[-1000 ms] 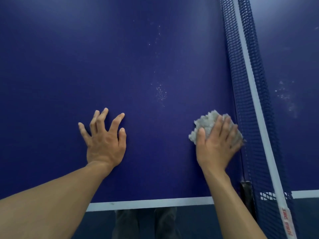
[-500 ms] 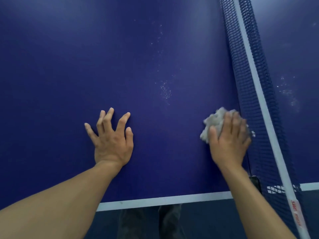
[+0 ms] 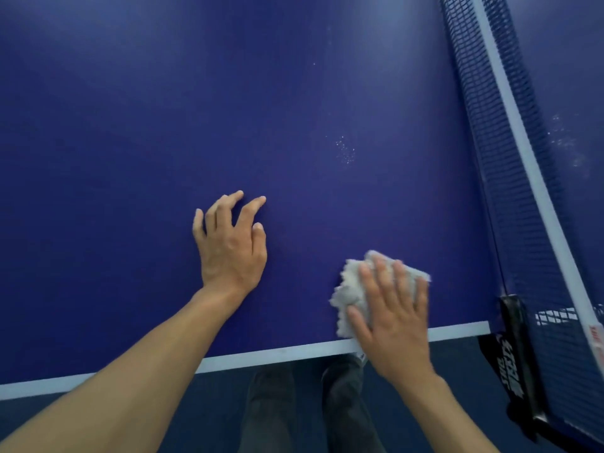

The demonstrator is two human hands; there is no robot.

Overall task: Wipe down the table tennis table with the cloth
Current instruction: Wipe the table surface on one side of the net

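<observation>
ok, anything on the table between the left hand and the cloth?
Nothing: in the head view only bare blue table top separates the left hand from the cloth under the right hand. The white specks lie farther up.

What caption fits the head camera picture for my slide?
Right hand presses a pale cloth onto the blue table by its white edge line; left hand rests alongside.

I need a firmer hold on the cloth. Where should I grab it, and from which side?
Probably the bunched, fluffy part of the cloth that sticks out left of the right hand. The cloth lies pressed on the table, so come from above and pinch that raised fold. The net stands to its right.
</observation>
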